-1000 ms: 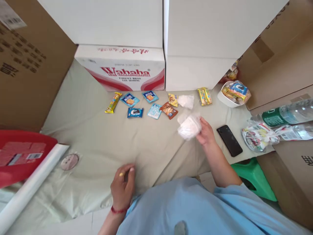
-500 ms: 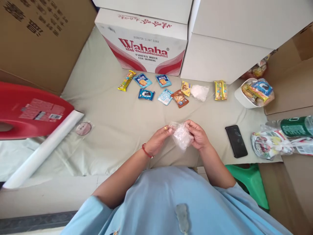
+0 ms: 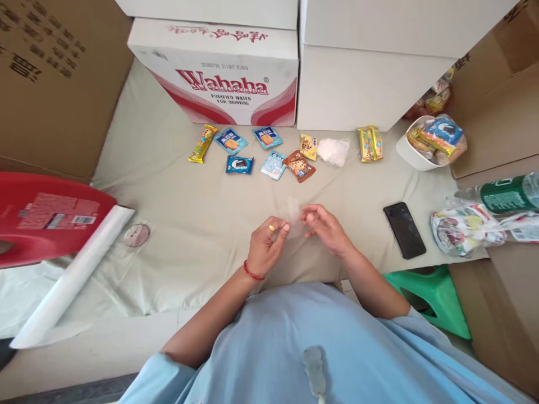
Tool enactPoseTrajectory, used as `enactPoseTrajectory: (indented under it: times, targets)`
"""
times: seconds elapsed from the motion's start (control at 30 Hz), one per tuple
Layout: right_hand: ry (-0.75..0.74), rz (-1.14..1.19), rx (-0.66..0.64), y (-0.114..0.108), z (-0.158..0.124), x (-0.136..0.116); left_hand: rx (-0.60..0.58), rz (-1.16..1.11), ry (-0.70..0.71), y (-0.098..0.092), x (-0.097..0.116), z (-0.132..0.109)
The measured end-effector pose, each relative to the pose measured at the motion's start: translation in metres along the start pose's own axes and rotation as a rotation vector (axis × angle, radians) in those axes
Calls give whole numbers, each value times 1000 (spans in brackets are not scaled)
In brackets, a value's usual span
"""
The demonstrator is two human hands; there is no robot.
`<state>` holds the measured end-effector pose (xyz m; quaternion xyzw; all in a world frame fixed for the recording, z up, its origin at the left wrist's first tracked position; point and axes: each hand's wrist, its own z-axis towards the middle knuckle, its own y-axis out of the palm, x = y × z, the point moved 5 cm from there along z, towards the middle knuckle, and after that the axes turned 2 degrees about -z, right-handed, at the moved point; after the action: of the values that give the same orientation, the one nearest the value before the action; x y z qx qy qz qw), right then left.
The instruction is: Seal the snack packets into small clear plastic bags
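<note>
Between my hands is a crumpled clear plastic bag, blurred at its top. My left hand pinches its lower left part. At its right edge is my right hand, fingers bent and thumb near the index finger; whether it grips the film is unclear. Beyond them lie small snack packs: a yellow one, a dark blue one, light blue ones, a brown one and a small yellow one. A white plastic bundle touches the small yellow pack.
A Wahaha carton stands behind the snacks. To the right are paired yellow packs, a white tub of snacks, a black phone and a green bottle. A white roll and red container are left.
The plastic bag has moved slightly left and looks thinner and more stretched out. My right hand has shifted left and its fingers have loosened. The whole view has turned a little.
</note>
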<state>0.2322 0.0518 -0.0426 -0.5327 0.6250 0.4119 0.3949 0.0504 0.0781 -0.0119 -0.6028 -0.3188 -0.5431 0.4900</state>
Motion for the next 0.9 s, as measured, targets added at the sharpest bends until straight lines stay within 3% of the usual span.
enactPoseTrajectory:
  times: [0.1, 0.23, 0.33, 0.57, 0.7, 0.9]
  targets:
    - [-34, -48, 33, 8, 3, 5, -27, 48, 81, 6, 9, -3]
    - [-34, 26, 140, -3, 10, 8, 226, 7, -123, -19, -8, -3]
    - [-17, 35, 143, -15, 12, 4, 375, -74, -283, -43, -24, -5]
    - [-46, -106, 56, -27, 11, -13, 445, -240, -439, -60, -49, -9]
    - [-124, -146, 4, -30, 6, -28, 420, -357, -394, -65, -48, -10]
    - [-283, -334, -24, -23, 17, -59, 302, -52, -158, -75, -8, -23]
